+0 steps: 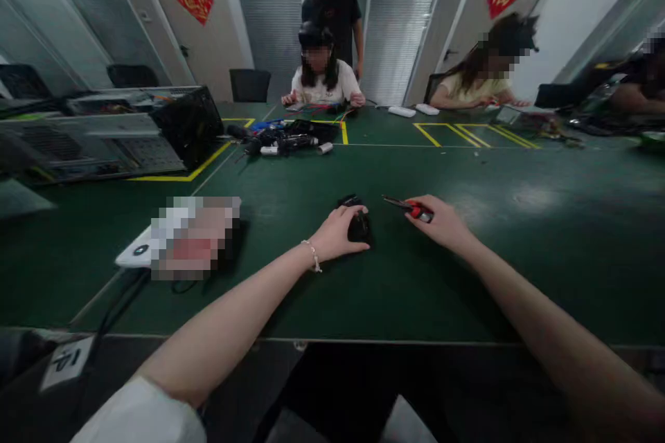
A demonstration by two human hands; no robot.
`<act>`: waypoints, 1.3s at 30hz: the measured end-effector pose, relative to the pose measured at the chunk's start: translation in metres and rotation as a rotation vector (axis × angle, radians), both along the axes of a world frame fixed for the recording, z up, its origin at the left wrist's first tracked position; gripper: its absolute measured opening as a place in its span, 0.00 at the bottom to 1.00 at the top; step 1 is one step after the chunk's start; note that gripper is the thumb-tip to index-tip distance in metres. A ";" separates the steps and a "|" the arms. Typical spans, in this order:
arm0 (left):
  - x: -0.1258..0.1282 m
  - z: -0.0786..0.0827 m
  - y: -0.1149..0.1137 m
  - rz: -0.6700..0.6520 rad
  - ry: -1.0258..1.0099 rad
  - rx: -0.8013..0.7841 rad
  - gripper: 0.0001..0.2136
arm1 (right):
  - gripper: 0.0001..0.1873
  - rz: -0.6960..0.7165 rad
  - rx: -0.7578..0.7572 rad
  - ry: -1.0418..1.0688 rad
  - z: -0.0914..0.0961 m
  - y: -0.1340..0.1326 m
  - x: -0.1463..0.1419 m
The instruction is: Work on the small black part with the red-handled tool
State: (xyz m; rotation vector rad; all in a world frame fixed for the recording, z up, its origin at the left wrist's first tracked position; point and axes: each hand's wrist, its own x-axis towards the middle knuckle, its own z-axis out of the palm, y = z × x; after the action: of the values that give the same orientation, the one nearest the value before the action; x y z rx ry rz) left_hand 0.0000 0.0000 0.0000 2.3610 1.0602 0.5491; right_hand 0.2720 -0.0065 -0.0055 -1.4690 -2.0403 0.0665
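My left hand (337, 232) is curled round a small black object (359, 225) on the green tabletop, thumb on the near side and fingers on the far side. The object's kind is hard to make out because the hand covers part of it. To its right, my right hand (441, 221) grips pliers (418, 212) with red and black handles. Their dark, narrow jaws point left toward the black object and stay apart from it.
A white device (132, 256) with a cable lies left on the green table (291, 277). Behind it stands an opened computer case (119, 145). A heap of black cables and parts (283, 138) lies further back. Several people are across the table, including one seated person (325, 79).
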 end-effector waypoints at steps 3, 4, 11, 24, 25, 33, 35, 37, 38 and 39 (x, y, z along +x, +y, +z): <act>-0.001 0.001 0.000 -0.006 -0.006 0.008 0.36 | 0.15 0.040 0.025 -0.062 -0.002 0.000 0.006; -0.002 0.002 0.000 -0.007 -0.005 0.009 0.35 | 0.16 0.050 0.033 -0.091 -0.001 0.000 0.007; -0.001 0.010 -0.005 0.027 0.039 -0.010 0.35 | 0.21 0.102 0.050 -0.251 0.008 -0.009 0.003; 0.003 0.010 -0.007 0.016 0.035 0.023 0.33 | 0.10 0.134 0.182 -0.407 0.011 -0.012 -0.011; 0.004 0.009 -0.007 0.015 0.036 0.026 0.33 | 0.10 0.133 0.187 -0.417 0.011 -0.011 -0.011; 0.007 0.008 -0.008 0.028 0.035 0.055 0.33 | 0.11 0.096 0.225 -0.445 0.012 -0.011 -0.015; 0.008 0.008 -0.008 0.032 0.038 0.055 0.34 | 0.12 0.099 0.216 -0.448 0.011 -0.012 -0.016; 0.008 0.009 -0.008 0.032 0.044 0.052 0.34 | 0.12 0.103 0.211 -0.452 0.011 -0.013 -0.016; 0.008 0.009 -0.008 0.031 0.046 0.051 0.34 | 0.12 0.103 0.209 -0.455 0.011 -0.013 -0.016; 0.008 0.009 -0.008 0.030 0.049 0.050 0.34 | 0.12 0.102 0.209 -0.461 0.011 -0.012 -0.017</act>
State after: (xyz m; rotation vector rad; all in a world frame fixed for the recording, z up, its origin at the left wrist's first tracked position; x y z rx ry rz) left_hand 0.0082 -0.0084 0.0091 2.4170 1.1170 0.5367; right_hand 0.2554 -0.0189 0.0053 -1.3356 -2.3966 -0.4708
